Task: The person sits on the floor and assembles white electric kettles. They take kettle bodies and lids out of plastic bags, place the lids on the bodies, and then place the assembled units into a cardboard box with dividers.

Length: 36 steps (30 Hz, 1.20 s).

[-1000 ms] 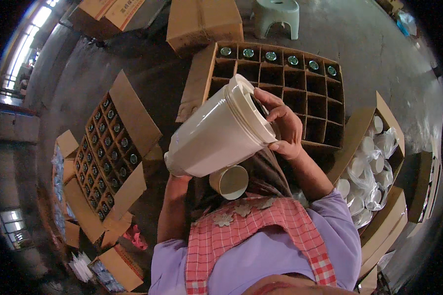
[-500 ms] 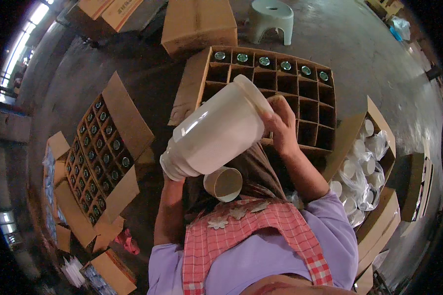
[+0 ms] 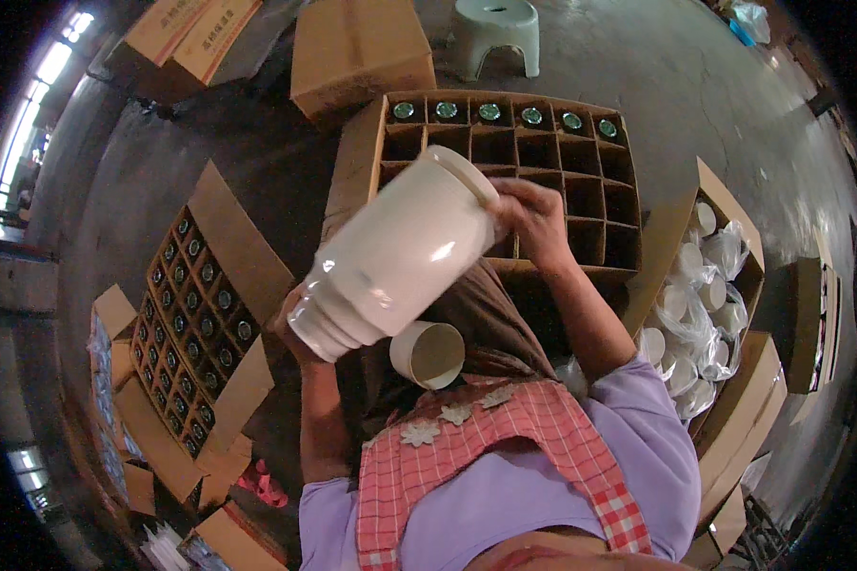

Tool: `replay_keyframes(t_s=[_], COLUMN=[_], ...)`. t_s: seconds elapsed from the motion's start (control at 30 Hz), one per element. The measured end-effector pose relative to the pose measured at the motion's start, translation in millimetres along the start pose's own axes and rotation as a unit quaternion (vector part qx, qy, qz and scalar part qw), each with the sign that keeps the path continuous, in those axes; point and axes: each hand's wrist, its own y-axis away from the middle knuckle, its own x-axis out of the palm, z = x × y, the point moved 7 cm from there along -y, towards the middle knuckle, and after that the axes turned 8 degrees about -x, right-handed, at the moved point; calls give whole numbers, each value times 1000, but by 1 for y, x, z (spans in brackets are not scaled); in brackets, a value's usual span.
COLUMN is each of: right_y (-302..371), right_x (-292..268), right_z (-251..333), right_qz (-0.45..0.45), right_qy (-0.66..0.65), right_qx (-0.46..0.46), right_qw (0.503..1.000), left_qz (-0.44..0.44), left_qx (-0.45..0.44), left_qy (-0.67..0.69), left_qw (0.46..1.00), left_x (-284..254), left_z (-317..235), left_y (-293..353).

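A large glossy white container, bottle-shaped, lies tilted across the space above my lap. Its wide rimmed end points up and its stepped, narrower end points down to the left. My right hand grips the wide rim from the right side. At the stepped end my left hand holds the container from the left and beneath; most of its fingers are hidden behind it. In my lap sits an off-white cup, its mouth turned up to the right, touched by neither hand.
Ahead stands a divided carton with several shiny round-topped items in its far row. Another divided carton at left is filled with them. On the right, a carton holds white cups in plastic. Behind are a closed box and a pale stool.
The container has shifted left and a little down at its stepped end. My left hand now shows more at its side. The cup stays in my lap.
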Motion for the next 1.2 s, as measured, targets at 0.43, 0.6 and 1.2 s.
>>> replay_keyframes(t_s=[0.43,0.6,1.2], right_y=[-1,17,7], right_x=[-20,-5,-10], right_z=[-38,-9,25], right_qz=[-40,111,159], right_qy=[63,-15,-62], right_qx=[109,-122,-194], right_qw=[991,986,966], left_qz=[58,4,17], left_qx=[5,-39,37], left_qy=[141,50,19], left_qw=[988,998,999], left_x=[1,-2,14], left_z=[8,31,78], left_y=[7,-2,-1])
